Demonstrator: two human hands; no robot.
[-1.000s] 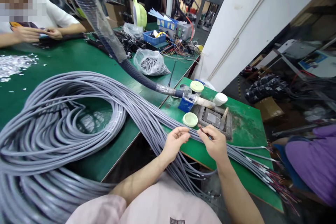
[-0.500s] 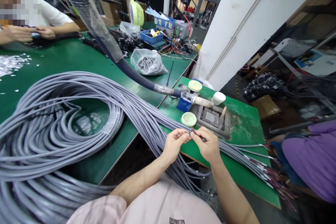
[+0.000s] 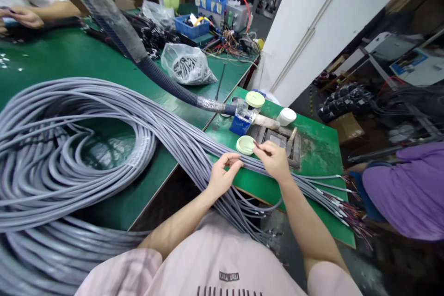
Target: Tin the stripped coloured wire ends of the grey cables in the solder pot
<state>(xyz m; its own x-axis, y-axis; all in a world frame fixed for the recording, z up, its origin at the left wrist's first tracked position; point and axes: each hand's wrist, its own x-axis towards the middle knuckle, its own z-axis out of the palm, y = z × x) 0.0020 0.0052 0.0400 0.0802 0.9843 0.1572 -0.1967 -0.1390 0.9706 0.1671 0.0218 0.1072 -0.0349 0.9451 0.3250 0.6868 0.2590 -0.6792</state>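
Note:
My right hand is closed in a pinch at the edge of a small pale-green dish. Thin dark wire tips stick out from its fingertips over the dish; the rest of that cable is hidden by the hand. To the left, my left hand is held with curved fingers and thumb apart, nothing visible between them. Beneath both hands runs a thick bundle of grey cables, coiled on the left. Its stripped ends with coloured wires lie at the right.
A ducted hose ends at a blue box beside a framed metal plate. A white tub and another pale-green lid stand behind. A bag of grey pieces lies further back. People sit left and right.
My hands have parted. The right has brought the wire tips forward to the pale-green dish, while the left has let go and opened. The view has shifted slightly.

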